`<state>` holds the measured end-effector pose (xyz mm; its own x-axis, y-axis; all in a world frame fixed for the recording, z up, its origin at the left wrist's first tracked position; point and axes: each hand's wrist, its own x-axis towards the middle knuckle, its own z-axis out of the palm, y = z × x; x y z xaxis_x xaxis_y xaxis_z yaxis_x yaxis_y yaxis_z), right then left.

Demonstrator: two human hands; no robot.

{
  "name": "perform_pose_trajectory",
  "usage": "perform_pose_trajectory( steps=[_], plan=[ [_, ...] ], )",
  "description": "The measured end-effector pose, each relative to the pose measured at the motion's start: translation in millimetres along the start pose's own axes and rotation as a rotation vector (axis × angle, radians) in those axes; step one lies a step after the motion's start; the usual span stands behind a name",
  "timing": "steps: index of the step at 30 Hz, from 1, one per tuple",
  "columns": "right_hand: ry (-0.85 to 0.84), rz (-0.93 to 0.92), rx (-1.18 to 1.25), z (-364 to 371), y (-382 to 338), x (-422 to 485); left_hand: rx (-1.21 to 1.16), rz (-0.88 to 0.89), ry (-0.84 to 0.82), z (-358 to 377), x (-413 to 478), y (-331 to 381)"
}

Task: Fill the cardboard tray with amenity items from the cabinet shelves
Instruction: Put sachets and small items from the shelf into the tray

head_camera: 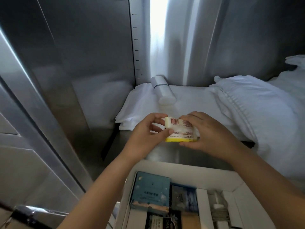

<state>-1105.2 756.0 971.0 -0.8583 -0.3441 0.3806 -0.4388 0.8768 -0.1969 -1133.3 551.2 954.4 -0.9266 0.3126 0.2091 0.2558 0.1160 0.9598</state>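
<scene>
Small packet [180, 130]: white face, red barcode stripes, red lines of print, bright yellow lower edge.
Capsule-shaped case [163, 90]: white, one grey band round it.
Folded linen [140, 104]: plain white.
Pillow [257, 109]: white, with a ribbed stitched line along the seam.
Cabinet wall [82, 47]: brushed silver-grey metal; a row of short dark slots up the corner post.
Cardboard tray [181, 169]: white inside.
Box [151, 190] in tray: teal-blue, white print, pale peach strip along the near edge.
Packet [184, 199] beside it: dark grey shading to blue.
Black packet [162, 220]: white label and lettering.
Twine bundle [220, 214]: grey-brown, on white.
</scene>
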Motion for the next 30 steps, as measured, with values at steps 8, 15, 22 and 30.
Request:
perform_pose_trajectory(
  steps=[8,15,22,30],
  plan=[
    [-0.139,0.033,0.027,-14,-14,-45,0.341,0.037,-0.068,-18,-48,-12],
    [-0.253,0.031,0.032,-16,-32,-76,0.356,-0.085,-0.162,-25,-70,-28],
    [-0.461,0.05,-0.056,-10,-45,-92,0.364,-0.118,-0.182,-24,-78,-32],
    [-0.577,0.035,-0.14,9,-47,-100,0.346,-0.116,-0.158,-23,-82,-32]
  ],
)
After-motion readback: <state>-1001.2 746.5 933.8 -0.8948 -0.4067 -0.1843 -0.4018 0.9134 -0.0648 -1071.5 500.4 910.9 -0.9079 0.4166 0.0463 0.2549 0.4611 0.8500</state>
